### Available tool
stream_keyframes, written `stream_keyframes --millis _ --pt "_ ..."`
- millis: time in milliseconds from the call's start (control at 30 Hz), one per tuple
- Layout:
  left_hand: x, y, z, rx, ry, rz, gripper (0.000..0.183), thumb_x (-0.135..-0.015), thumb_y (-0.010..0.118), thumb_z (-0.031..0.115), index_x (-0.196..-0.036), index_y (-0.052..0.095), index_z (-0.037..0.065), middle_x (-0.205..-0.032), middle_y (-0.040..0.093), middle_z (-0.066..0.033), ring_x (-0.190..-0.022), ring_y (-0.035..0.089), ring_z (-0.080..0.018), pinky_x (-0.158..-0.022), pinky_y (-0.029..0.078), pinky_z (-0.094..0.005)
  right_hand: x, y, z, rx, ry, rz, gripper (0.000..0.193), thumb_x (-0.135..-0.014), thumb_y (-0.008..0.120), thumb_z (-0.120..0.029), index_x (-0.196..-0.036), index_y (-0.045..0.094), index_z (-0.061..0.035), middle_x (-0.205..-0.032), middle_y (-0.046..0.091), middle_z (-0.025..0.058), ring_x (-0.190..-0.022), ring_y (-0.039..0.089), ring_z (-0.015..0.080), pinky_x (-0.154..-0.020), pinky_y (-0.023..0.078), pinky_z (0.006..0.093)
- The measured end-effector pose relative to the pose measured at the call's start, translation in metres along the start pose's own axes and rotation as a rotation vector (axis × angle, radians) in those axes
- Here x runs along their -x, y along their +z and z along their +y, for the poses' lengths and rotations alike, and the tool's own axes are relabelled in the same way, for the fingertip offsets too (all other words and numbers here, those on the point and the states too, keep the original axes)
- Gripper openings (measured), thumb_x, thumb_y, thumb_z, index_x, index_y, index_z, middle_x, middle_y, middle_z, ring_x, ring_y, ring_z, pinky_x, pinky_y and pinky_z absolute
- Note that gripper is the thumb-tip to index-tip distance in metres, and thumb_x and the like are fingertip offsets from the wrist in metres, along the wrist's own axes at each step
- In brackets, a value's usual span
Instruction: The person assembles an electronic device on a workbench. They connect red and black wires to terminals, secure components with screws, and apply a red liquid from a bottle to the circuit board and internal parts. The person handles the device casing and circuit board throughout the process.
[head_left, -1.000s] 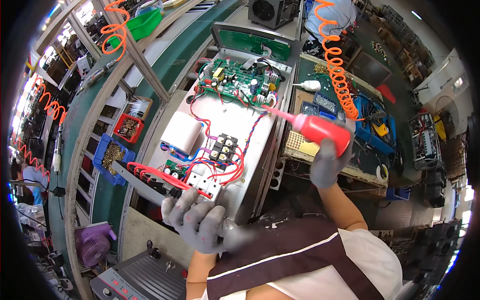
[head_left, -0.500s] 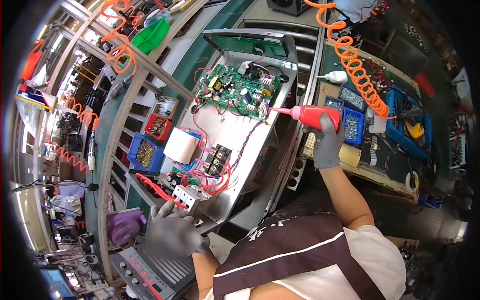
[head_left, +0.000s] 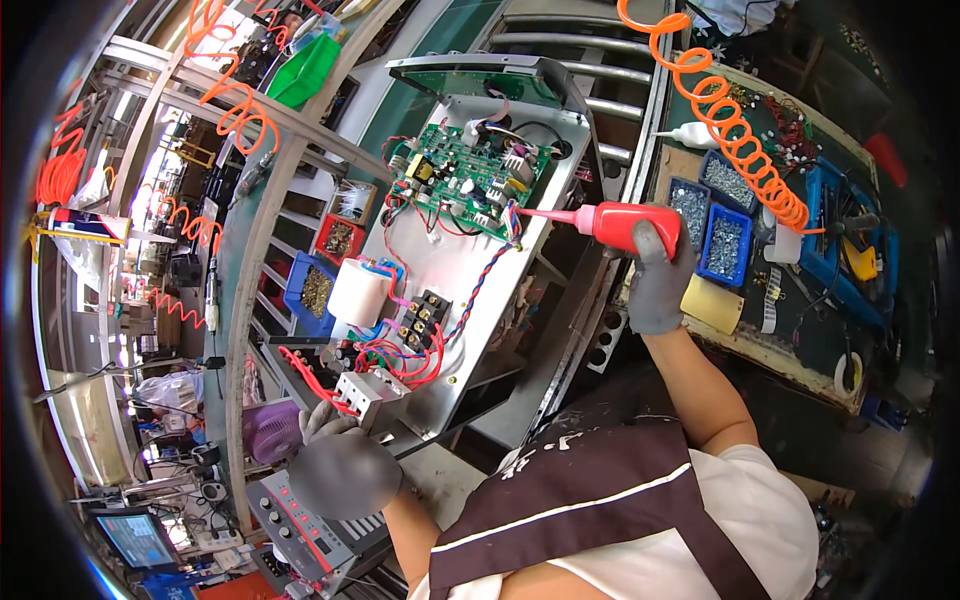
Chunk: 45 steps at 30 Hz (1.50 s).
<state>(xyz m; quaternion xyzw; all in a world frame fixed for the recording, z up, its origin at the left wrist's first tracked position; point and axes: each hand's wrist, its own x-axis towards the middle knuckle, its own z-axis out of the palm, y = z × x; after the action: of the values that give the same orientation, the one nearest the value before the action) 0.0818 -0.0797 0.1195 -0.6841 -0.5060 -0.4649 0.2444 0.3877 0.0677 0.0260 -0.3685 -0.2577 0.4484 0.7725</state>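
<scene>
Landmark: open metal chassis (head_left: 470, 300), a long flat tray tilted away from the person.

Left hand (head_left: 345, 470), grey-gloved, sits at the chassis's near end, fingers curled over the edge beside the white breaker block (head_left: 365, 392); it grips the frame, though blur hides the exact finger hold.

Right hand (head_left: 658, 285), also gloved, is just off the chassis's right flank, clenched around a red squeeze bottle (head_left: 630, 224). The bottle's long tapered nozzle reaches inward to the right corner of the green circuit board (head_left: 465, 180), at the chassis's far half.

Mid-chassis: white cylindrical capacitor (head_left: 357, 293), black terminal strip (head_left: 425, 318), loops of red and blue wire.

Risks, judged: an over-hard squeeze could flood neighbouring components; a slipping nozzle could snag the twisted wires beside it; a loose left grip would let the tilted chassis shift under the tip.

Materials: chassis matte sheet metal; bottle soft glossy plastic; gloves knit with coating. Right of the chassis, blue bins of screws (head_left: 727, 240); beyond, a coiled orange air hose (head_left: 735, 130).
</scene>
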Motion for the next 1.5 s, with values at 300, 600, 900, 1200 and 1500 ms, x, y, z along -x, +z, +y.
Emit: stream_keyframes --millis 300,600,900,1200,1500 --pt "-0.003 0.002 0.009 -0.003 -0.067 -0.028 0.027 -0.077 0.038 0.026 -0.072 0.053 0.004 -0.079 0.056 -0.0116 -0.098 0.055 -0.0330 -0.101 0.033 -0.0553 -0.005 0.001 -0.001 -0.049 0.001 -0.051 0.034 -0.080 0.069 -0.018 -0.103 0.051 -0.0004 -0.094 0.058 0.0102 -0.079 0.062 0.0177 -0.059 0.055 0.0293" --pt "0.000 0.003 0.008 0.000 -0.065 -0.011 0.028 -0.077 0.038 0.026 -0.073 0.053 0.003 -0.079 0.056 -0.0115 -0.099 0.055 -0.0324 -0.101 0.033 -0.0542 -0.009 -0.008 0.003 -0.065 0.063 -0.071 0.035 -0.081 0.069 -0.020 -0.104 0.052 0.0002 -0.095 0.058 0.0104 -0.078 0.062 0.0179 -0.059 0.055 0.0296" --pt "-0.002 0.001 0.011 -0.035 -0.062 -0.023 0.030 -0.078 0.037 0.027 -0.075 0.054 0.003 -0.081 0.057 -0.0117 -0.098 0.056 -0.0332 -0.100 0.034 -0.0540 -0.015 -0.008 0.008 -0.010 0.035 -0.022 0.040 -0.083 0.065 -0.029 -0.106 0.053 0.0015 -0.092 0.062 0.0131 -0.072 0.063 0.0201 -0.061 0.053 0.0314" --pt "-0.002 0.004 0.012 -0.036 -0.063 -0.027 0.031 -0.079 0.037 0.030 -0.074 0.053 0.003 -0.081 0.057 -0.0121 -0.097 0.056 -0.0343 -0.098 0.035 -0.0545 -0.017 -0.006 0.005 -0.033 0.049 -0.027 0.038 -0.083 0.064 -0.027 -0.105 0.053 0.0015 -0.091 0.062 0.0120 -0.073 0.062 0.0196 -0.061 0.053 0.0313" --pt "-0.005 0.004 0.026 -0.047 -0.147 -0.041 0.025 -0.079 0.045 0.023 -0.076 0.055 0.000 -0.086 0.058 -0.0122 -0.100 0.055 -0.0359 -0.099 0.035 -0.0550 -0.029 -0.018 0.002 -0.111 0.100 -0.018 0.031 -0.082 0.067 -0.019 -0.101 0.054 0.0001 -0.091 0.060 0.0100 -0.073 0.062 0.0181 -0.059 0.053 0.0289"
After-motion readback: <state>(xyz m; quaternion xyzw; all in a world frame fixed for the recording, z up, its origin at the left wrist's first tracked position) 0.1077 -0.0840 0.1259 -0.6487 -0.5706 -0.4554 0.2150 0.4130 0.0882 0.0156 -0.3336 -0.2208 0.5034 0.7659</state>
